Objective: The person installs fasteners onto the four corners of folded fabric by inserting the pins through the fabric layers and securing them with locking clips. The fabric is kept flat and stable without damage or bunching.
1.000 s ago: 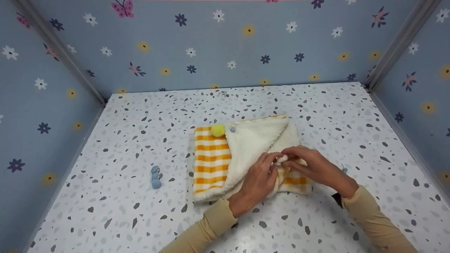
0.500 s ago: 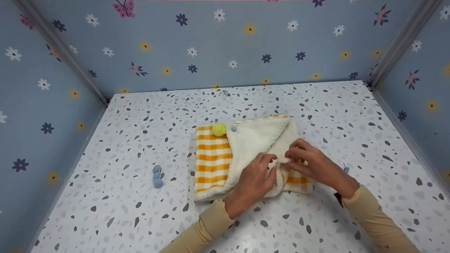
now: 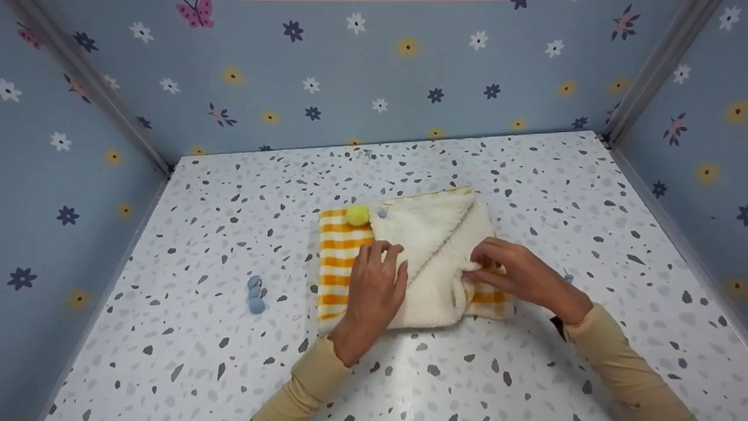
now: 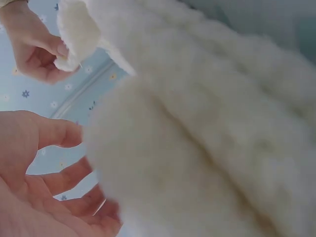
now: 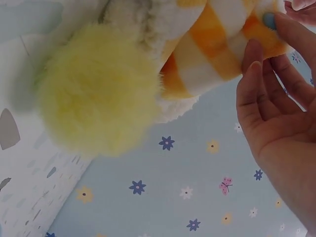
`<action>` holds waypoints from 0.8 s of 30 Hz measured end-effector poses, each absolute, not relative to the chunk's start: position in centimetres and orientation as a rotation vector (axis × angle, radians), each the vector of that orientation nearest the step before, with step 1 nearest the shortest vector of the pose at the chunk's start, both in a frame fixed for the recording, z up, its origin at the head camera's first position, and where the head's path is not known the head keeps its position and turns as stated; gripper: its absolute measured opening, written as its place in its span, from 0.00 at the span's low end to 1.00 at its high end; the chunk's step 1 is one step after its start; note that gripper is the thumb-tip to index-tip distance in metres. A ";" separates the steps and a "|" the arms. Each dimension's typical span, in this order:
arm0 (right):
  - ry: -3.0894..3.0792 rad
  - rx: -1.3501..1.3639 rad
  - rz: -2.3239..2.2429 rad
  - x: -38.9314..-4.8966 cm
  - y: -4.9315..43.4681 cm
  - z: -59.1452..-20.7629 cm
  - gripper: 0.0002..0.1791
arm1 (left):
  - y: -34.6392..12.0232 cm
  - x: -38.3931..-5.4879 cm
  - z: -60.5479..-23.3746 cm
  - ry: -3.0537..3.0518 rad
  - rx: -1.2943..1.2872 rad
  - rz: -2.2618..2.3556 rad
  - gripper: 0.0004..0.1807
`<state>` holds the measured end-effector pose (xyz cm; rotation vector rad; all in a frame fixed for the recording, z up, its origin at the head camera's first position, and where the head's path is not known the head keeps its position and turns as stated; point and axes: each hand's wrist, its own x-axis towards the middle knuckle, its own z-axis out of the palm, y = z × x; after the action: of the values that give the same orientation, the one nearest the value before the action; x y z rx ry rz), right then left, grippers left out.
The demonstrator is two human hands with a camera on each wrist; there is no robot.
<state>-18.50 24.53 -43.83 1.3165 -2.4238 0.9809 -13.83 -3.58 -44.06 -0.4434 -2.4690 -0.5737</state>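
Note:
A folded blanket [image 3: 435,257], orange-and-white checked outside with cream fleece inside, lies on the table. My right hand [image 3: 514,275] pinches its turned-up fleece corner; the left wrist view shows thumb and fingers on that edge. Beside those fingertips, in the right wrist view, is a small blue bead [image 5: 269,20] on the checked side. My left hand [image 3: 377,286] hovers over or touches the left half, fingers loosely bent and holding nothing. A yellow pompom [image 3: 357,214] and a small blue dot [image 3: 383,213] sit at the upper left fold. Another pompom [image 5: 98,91] shows close in the right wrist view.
A knotted blue piece [image 3: 255,295] lies on the speckled table [image 3: 234,234] left of the blanket. Partly behind the right wrist is a second small blue item [image 3: 568,277]. Flowered blue panels [image 3: 345,70] close off the back and both sides.
My left hand has let go of the fleece corner and moved left across the blanket. The right hand keeps its pinch on the corner, nearly in place.

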 end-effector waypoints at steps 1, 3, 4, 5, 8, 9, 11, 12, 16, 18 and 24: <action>-2.437 1.310 0.981 -18.5 24.5 -43.8 0.13 | -4.0 -13.8 -44.1 -2.471 -0.427 -0.564 0.11; -2.465 1.299 0.985 -18.4 24.6 -43.8 0.12 | -4.9 -13.8 -44.1 -2.467 -0.395 -0.541 0.12; -2.480 1.296 0.985 -18.4 24.7 -43.8 0.12 | -5.3 -13.8 -44.1 -2.462 -0.381 -0.529 0.12; -2.491 1.295 0.986 -18.3 24.7 -43.8 0.12 | -5.6 -13.9 -44.2 -2.456 -0.367 -0.523 0.12; -2.523 1.290 0.988 -18.3 24.7 -43.8 0.11 | -6.7 -13.9 -44.5 -2.444 -0.334 -0.501 0.13; -2.533 1.287 0.986 -18.3 24.7 -43.8 0.11 | -7.1 -14.0 -44.6 -2.447 -0.325 -0.494 0.14; -2.553 1.278 0.985 -18.2 24.8 -43.9 0.11 | -7.7 -14.0 -44.9 -2.449 -0.310 -0.485 0.14; -2.564 1.271 0.985 -18.2 24.8 -43.9 0.11 | -8.0 -14.0 -45.0 -2.451 -0.301 -0.475 0.15; -2.583 1.266 0.987 -18.3 24.8 -43.9 0.10 | -9.4 -14.0 -45.2 -2.452 -0.267 -0.441 0.15; -2.583 1.270 0.987 -18.3 24.8 -43.9 0.10 | -10.1 -14.0 -45.2 -2.458 -0.239 -0.429 0.15; -2.587 1.279 0.984 -18.3 24.8 -43.9 0.10 | -12.1 -13.8 -45.8 -2.474 -0.148 -0.401 0.15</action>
<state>-18.27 24.83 -43.88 1.2786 -2.5870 0.9841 -13.76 -12.07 -45.75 -0.1477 -2.4743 -0.4007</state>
